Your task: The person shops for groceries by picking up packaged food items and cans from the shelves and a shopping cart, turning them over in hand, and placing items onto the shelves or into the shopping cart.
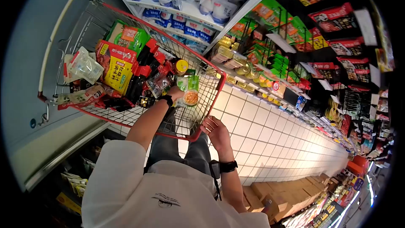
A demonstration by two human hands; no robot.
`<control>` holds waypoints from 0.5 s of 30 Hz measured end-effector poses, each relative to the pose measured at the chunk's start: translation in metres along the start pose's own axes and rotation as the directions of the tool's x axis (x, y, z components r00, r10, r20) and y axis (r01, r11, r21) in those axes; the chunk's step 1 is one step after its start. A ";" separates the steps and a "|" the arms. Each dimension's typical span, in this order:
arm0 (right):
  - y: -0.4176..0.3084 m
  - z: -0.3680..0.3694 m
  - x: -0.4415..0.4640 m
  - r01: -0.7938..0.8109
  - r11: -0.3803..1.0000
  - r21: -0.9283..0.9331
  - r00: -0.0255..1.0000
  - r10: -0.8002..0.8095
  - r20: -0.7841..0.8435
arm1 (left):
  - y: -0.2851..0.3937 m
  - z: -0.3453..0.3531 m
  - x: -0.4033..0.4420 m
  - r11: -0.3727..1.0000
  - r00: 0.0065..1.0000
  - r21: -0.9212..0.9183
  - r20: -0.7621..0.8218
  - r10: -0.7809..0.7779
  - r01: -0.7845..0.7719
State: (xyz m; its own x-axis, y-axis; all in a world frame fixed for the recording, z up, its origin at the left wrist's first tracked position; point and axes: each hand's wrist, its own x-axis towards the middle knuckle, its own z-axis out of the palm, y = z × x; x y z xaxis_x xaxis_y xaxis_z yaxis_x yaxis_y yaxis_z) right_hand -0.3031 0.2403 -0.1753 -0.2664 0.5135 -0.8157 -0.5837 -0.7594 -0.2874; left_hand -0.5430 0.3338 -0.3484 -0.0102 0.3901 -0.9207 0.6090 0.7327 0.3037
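Observation:
Inside the shopping cart (223, 80), my left hand (176, 94) is closed on a clear and green food packet (190, 92). Some of its fingers are hidden by the packet. Beside it lie a jar with a yellow lid (181, 66) and dark and red packets. Farther left are a yellow and red seasoning packet (116, 69), a green packet (128, 38) and a clear white bag (85, 65). My right hand (216, 131) is just outside the cart's red rim corner, palm turned up, fingers apart and holding nothing.
Shelves with white and blue bags (185, 0) stand behind the cart. Racks of hanging packets (337, 46) line the right side. Cardboard boxes (287, 194) sit on the tiled floor (257, 139) at lower right. A grey wall (21, 59) is at the left.

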 end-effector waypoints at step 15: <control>0.040 0.023 0.032 -0.009 0.998 -0.055 0.981 -0.002 -0.192 | -0.081 0.069 0.149 0.950 0.914 -0.276 -0.406 0.024 -0.147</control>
State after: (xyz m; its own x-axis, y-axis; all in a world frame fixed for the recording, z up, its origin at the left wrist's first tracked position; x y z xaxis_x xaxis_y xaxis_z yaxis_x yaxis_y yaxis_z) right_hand -0.3520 0.2355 -0.2012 -0.1128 0.4286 -0.8964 -0.5379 -0.7849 -0.3076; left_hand -0.5385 0.2942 -0.5274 -0.3165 0.6004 -0.7344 0.3614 0.7921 0.4918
